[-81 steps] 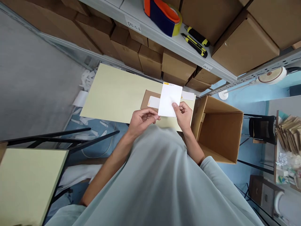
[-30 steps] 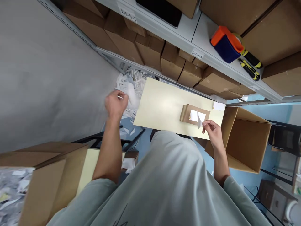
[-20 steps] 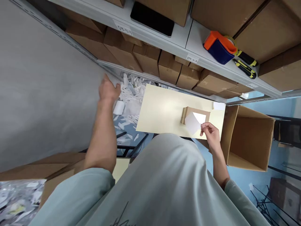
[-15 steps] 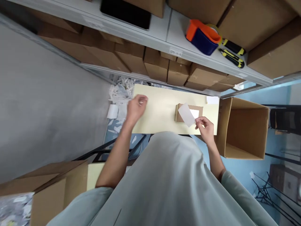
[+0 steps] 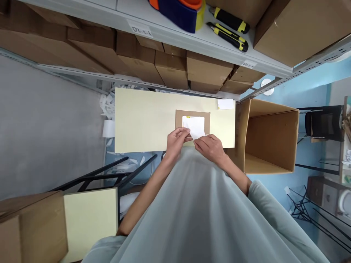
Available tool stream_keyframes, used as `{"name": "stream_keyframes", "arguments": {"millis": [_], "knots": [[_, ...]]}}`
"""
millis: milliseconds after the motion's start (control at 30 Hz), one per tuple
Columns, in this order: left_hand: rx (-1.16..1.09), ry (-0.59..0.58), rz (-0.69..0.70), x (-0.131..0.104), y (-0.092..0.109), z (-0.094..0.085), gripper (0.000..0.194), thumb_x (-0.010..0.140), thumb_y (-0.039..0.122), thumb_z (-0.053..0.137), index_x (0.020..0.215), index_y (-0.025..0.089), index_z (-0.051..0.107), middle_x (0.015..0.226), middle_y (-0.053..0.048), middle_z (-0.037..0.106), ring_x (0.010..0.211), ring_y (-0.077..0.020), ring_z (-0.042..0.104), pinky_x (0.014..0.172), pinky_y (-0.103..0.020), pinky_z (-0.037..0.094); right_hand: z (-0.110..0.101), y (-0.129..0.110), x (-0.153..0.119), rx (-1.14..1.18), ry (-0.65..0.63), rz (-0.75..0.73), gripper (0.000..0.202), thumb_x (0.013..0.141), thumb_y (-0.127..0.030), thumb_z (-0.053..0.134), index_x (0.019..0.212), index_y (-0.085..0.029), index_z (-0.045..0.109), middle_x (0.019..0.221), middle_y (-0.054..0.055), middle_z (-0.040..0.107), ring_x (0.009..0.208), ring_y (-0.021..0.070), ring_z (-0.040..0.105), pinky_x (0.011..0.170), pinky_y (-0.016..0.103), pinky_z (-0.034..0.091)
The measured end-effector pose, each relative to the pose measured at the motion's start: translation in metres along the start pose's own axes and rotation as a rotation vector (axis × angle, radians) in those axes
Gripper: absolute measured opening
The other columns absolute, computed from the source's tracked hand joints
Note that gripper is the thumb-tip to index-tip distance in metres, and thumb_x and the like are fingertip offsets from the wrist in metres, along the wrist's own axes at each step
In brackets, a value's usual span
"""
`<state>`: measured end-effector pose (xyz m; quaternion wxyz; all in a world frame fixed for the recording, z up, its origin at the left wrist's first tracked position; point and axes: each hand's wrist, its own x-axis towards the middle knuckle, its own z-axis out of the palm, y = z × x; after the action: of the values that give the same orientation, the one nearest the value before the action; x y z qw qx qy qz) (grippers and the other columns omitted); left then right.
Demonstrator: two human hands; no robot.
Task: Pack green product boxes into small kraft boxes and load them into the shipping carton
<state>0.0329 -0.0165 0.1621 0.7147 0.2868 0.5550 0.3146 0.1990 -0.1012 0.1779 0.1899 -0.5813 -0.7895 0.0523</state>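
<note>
A small flat cardboard box (image 5: 179, 117) lies on the pale yellow tabletop (image 5: 145, 120) in front of me, with a white label (image 5: 196, 119) on its top. Over the label's lower part is a white paper slip (image 5: 197, 132). My right hand (image 5: 211, 147) pinches the slip by its lower right corner. My left hand (image 5: 177, 140) is at the slip's left edge, thumb and fingertips closed together on it. Both hands rest close to the box's near side, and the fingers partly hide that edge.
A stack of white labels (image 5: 225, 104) lies at the table's far right corner. Right of the table stands a large open carton (image 5: 270, 140). The shelf (image 5: 170, 42) above carries cartons, a tape dispenser (image 5: 178, 14) and utility knives (image 5: 229, 35). A white roll (image 5: 109, 128) is at left.
My left hand has come from the table's left side to the slip. My right hand has brought the slip closer in front of me. The view has shifted right.
</note>
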Motion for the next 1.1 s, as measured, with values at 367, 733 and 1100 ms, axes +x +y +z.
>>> {"name": "stream_keyframes", "arguments": {"millis": [367, 733, 1100], "knots": [[0.135, 0.078, 0.176, -0.013, -0.013, 0.006, 0.041, 0.075, 0.055, 0.092, 0.091, 0.021, 0.075, 0.09, -0.005, 0.077, 0.09, -0.0209, 0.074, 0.085, -0.035, 0.066, -0.018, 0.054, -0.004, 0.767, -0.001, 0.695, 0.027, 0.104, -0.05, 0.074, 0.1, -0.026, 0.086, 0.108, 0.006, 0.084, 0.082, 0.0197, 0.071, 0.085, 0.037, 0.061], [0.205, 0.092, 0.249, -0.015, -0.033, 0.011, 0.044, 0.077, 0.06, 0.09, 0.094, 0.021, 0.078, 0.098, -0.006, 0.081, 0.093, -0.022, 0.076, 0.09, -0.036, 0.065, -0.008, 0.068, -0.001, 0.982, -0.109, 0.85, 0.022, 0.086, -0.046, 0.078, 0.085, -0.024, 0.076, 0.067, -0.003, 0.064, 0.068, 0.0173, 0.061, 0.072, 0.032, 0.055], [0.16, 0.161, 0.176, -0.01, -0.048, 0.004, 0.042, 0.079, 0.057, 0.088, 0.098, 0.019, 0.084, 0.106, -0.012, 0.085, 0.094, -0.0242, 0.082, 0.09, -0.036, 0.065, -0.028, 0.092, -0.007, 0.024, 0.124, 0.584, 0.026, 0.111, -0.026, 0.05, 0.093, -0.023, 0.07, 0.097, 0.012, 0.072, 0.082, 0.0266, 0.065, 0.084, 0.041, 0.048]]}}
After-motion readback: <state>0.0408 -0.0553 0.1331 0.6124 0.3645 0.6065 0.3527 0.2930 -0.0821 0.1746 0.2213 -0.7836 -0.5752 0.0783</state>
